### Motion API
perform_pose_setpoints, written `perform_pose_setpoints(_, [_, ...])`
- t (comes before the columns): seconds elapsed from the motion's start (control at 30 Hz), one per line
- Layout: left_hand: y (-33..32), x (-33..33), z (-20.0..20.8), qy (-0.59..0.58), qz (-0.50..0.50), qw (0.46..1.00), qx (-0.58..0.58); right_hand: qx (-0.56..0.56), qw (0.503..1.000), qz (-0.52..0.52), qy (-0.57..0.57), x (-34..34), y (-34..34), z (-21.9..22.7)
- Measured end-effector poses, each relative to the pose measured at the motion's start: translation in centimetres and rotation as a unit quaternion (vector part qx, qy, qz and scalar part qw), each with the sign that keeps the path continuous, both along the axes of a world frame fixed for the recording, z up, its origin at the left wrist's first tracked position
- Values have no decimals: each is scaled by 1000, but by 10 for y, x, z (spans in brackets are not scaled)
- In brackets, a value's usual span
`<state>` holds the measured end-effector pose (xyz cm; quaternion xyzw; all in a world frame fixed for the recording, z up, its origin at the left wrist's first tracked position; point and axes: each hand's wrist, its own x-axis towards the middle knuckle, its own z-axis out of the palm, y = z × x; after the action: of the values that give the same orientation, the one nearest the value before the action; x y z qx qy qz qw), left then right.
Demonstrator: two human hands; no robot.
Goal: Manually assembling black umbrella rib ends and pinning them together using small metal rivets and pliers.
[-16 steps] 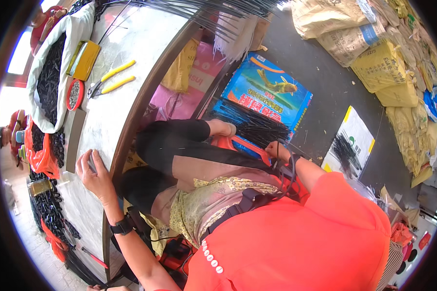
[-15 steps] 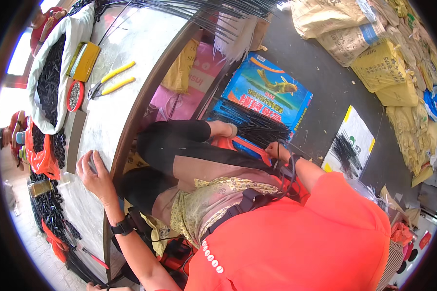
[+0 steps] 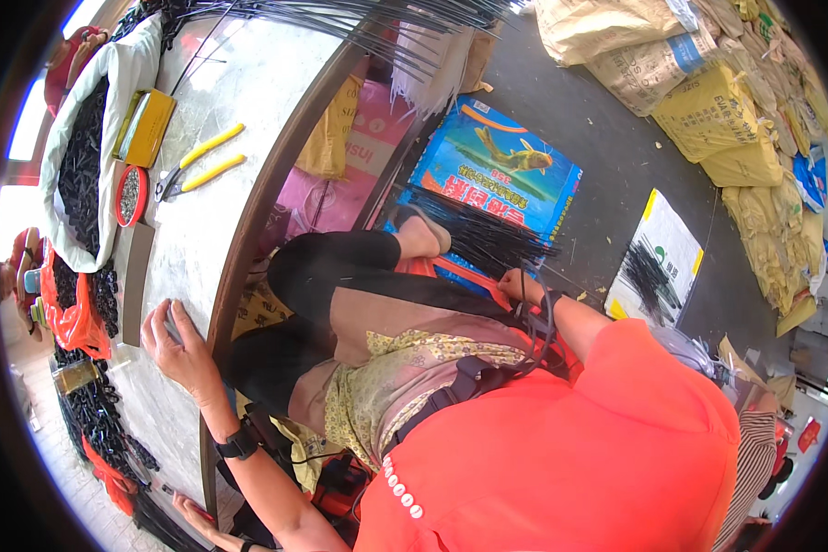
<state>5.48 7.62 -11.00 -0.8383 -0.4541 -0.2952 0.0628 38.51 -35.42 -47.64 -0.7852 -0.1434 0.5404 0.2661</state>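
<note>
My left hand (image 3: 184, 351) lies on the edge of the pale worktable (image 3: 189, 267), fingers stretched out, holding nothing. Near its fingertips is a flat grey bar (image 3: 135, 281). My right hand (image 3: 519, 286) is low by my knee, beside a red edge (image 3: 474, 279) that may be a stool. Its fingers are curled together, and whatever is in them is hidden. A dark cable (image 3: 545, 322) loops by that wrist. Just beyond lies a bundle of thin black rods (image 3: 488, 235) on a blue sack printed with a fish (image 3: 511, 166). Yellow-handled pliers (image 3: 207, 161) rest farther along the table.
A red dish of small metal bits (image 3: 132, 195), a yellow box (image 3: 145, 127) and a white sack of black pieces (image 3: 48, 184) stand at the table's left. Another person's hand (image 3: 193, 515) is at lower left. Brown sacks (image 3: 754, 230) pile up at right; a white sheet (image 3: 655, 262) bears black rods.
The view has shifted slightly. My left hand stays on the table and my right hand stays by the rods. At lower left, the other person's hand has come farther up into view.
</note>
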Motion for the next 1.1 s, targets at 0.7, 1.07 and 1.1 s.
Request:
perform_pose_setpoints(0.7, [-13,0,11,-30,-39,999,-22,-23,997,-60,-32,1,-23,30])
perform_pose_setpoints(1.07, [-17,2,12,-54,-19,996,-72,-11,998,-68,-13,-2,-21,27])
perform_pose_setpoints(1.1, [-17,1,12,-53,-22,996,-73,8,998,-57,8,-3,-23,30])
